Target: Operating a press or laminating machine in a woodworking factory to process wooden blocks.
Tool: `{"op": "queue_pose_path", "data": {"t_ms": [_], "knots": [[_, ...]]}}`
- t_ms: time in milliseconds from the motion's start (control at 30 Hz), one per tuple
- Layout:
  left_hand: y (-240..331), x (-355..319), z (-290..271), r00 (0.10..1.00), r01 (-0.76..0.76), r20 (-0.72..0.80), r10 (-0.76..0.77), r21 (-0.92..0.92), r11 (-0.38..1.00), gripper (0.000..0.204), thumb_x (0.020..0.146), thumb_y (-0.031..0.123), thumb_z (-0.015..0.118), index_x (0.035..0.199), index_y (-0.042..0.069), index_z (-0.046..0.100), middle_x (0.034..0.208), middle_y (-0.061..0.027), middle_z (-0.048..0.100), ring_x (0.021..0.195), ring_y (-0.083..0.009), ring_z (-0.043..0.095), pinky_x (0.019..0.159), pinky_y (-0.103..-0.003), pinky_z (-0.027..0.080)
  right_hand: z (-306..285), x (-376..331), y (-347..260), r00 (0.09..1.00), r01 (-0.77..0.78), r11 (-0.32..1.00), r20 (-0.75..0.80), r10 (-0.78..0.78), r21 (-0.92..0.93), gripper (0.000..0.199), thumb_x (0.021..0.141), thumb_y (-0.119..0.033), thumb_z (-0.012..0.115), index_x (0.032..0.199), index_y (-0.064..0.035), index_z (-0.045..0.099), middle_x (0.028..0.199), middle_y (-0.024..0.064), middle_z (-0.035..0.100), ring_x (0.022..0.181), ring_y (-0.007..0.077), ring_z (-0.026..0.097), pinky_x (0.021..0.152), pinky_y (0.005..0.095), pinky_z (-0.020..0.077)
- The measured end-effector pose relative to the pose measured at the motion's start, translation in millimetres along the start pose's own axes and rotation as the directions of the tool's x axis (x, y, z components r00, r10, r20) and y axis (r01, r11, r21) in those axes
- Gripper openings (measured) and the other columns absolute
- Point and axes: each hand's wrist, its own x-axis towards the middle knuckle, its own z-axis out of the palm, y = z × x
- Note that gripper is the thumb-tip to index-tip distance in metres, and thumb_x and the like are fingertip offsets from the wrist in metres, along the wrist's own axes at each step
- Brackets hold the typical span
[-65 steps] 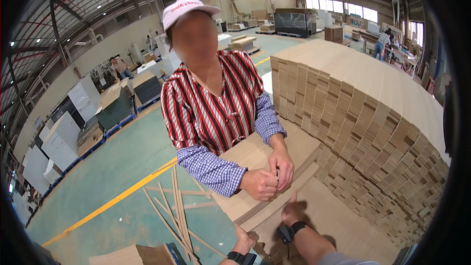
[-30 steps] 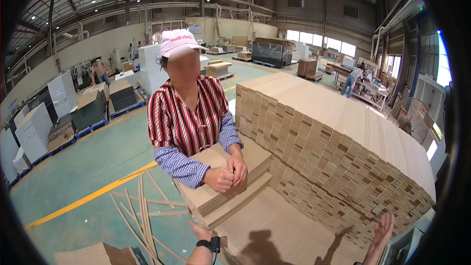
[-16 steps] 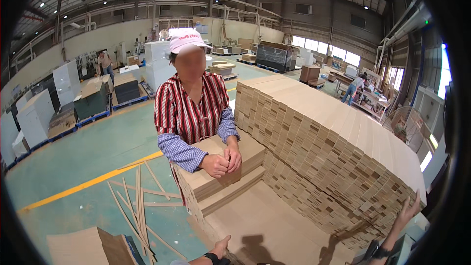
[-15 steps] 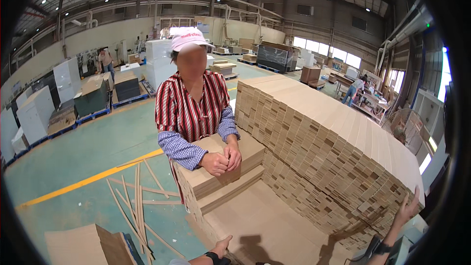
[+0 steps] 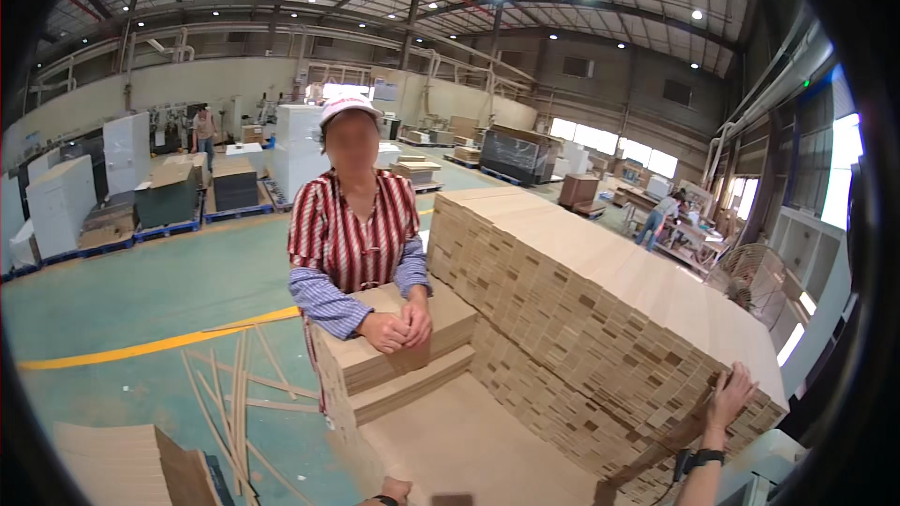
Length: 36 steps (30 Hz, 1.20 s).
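Note:
My right hand (image 5: 733, 394) rests against the upper edge of the tall stack of wooden strips (image 5: 581, 319), at its near right end. Its fingers are stretched over the edge and hold nothing that I can see. Low in the view, my left hand (image 5: 397, 488) is beside the near left edge of the low stack of brown boards (image 5: 469, 440). That hand shows only in part, and I cannot make out how its fingers lie. A higher step of boards (image 5: 450, 319) stands at the far end of the low stack.
A person in a striped shirt (image 5: 361, 234) leans on the far boards with hands together. Loose wooden strips (image 5: 239, 403) lie on the green floor at left. A board pile (image 5: 122, 459) stands at lower left. A caged fan (image 5: 745, 276) is at right.
My right hand has come in from the right onto the stack's upper edge. My left hand has moved lower and left in the view. The whole view has shifted slightly.

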Motion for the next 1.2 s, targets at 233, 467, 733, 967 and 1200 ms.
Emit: {"op": "queue_pose_path", "data": {"t_ms": [233,467,733,967,1200], "knots": [[-21.4,8.6,8.6,0.985,-0.044,-0.170,0.016,-0.165,0.985,0.057,0.063,0.016,0.070,0.105,-0.007,0.039,0.094,-0.0221,0.056,0.087,-0.0323,0.057,0.074,-0.035,0.046,-5.1,-0.3,-8.4,0.999,0.032,0.999,-0.041,-0.031,0.020,0.035,0.082,-0.023,0.050,0.113,-0.0096,0.044,0.117,0.0078,0.045,0.115,0.0228,0.036,0.102,0.0458,0.0139],[-29.2,18.4,16.1,0.959,-0.116,-0.265,0.102,-0.036,0.993,0.057,0.065,0.020,0.069,0.102,-0.011,0.039,0.089,-0.0237,0.056,0.080,-0.0306,0.058,0.068,-0.035,0.047,4.9,4.7,-4.4,0.999,0.032,0.999,-0.024,-0.033,-0.013,0.035,0.086,-0.026,0.044,0.117,-0.0102,0.042,0.118,0.0046,0.045,0.116,0.0186,0.036,0.102,0.0437,0.0140],[-10.4,-13.4,1.8,0.979,-0.124,-0.166,0.117,-0.037,0.992,0.042,0.066,0.033,0.069,0.053,-0.003,0.053,0.048,-0.0134,0.053,0.046,-0.0245,0.055,0.044,-0.037,0.043,9.0,0.7,4.4,0.998,0.041,0.999,-0.040,-0.042,-0.035,0.035,0.087,-0.028,0.042,0.118,-0.0106,0.042,0.119,0.0050,0.044,0.117,0.0190,0.035,0.102,0.0430,0.0142],[-11.6,-18.0,-1.3,0.988,0.027,-0.156,-0.020,0.047,0.999,0.045,0.067,0.036,0.069,0.074,-0.006,0.056,0.060,-0.0142,0.058,0.051,-0.0256,0.057,0.048,-0.037,0.045,11.4,-2.8,8.2,0.997,0.051,0.998,-0.059,-0.054,-0.046,0.035,0.087,-0.026,0.044,0.118,-0.0104,0.042,0.119,0.0053,0.044,0.116,0.0191,0.035,0.102,0.0433,0.0159],[-18.2,-2.3,3.8,0.992,-0.050,-0.118,0.052,0.021,0.999,0.056,0.066,0.039,0.068,0.090,-0.010,0.052,0.085,-0.0238,0.058,0.072,-0.0306,0.060,0.060,-0.036,0.047,9.7,1.7,1.8,0.995,0.056,0.997,-0.076,-0.059,-0.051,0.036,0.087,-0.027,0.043,0.118,-0.0105,0.042,0.119,0.0056,0.044,0.116,0.0199,0.035,0.102,0.0424,0.0151]]}}
